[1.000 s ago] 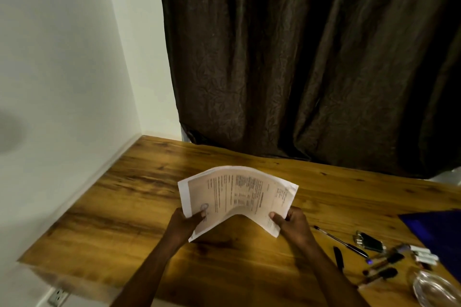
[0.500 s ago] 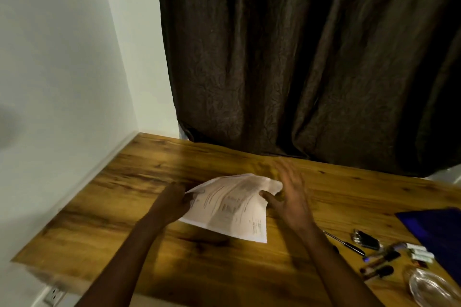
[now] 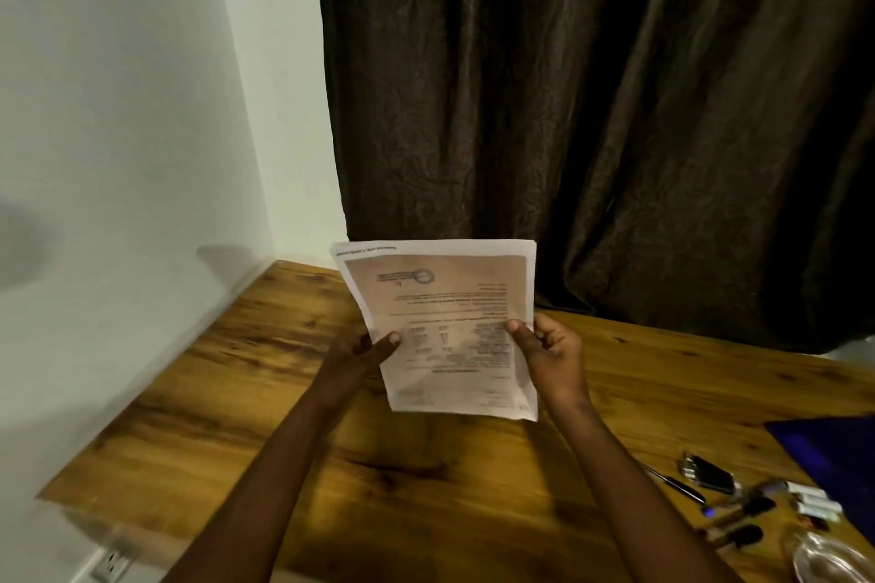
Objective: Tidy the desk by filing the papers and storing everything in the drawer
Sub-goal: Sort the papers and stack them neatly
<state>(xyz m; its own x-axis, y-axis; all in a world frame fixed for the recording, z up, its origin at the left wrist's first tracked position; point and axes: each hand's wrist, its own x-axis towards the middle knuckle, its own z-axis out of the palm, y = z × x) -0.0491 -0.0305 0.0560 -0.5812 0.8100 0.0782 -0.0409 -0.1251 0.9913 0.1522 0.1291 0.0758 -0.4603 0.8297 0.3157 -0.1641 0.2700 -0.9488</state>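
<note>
I hold a small stack of printed papers (image 3: 440, 298) upright above the wooden desk (image 3: 246, 393), its print upside down to me. My left hand (image 3: 364, 348) pinches the stack's left edge with the thumb on the front. At the right edge, my right hand (image 3: 549, 350) grips it, thumb on the page and fingers curled behind. A blue folder (image 3: 833, 459) lies at the desk's right edge. The drawer is out of view.
Near the right front lie a black pen (image 3: 672, 483), a small dark clip-like item (image 3: 708, 473), several markers and small tubes (image 3: 757, 507), and a clear glass dish (image 3: 828, 563). A dark curtain (image 3: 592, 109) hangs behind the desk; a white wall (image 3: 109, 156) bounds its left side.
The papers went from being held sideways, down to the desk, and now stand upright in portrait, turned and lifted. My right hand, briefly spread beside them, grips them again.
</note>
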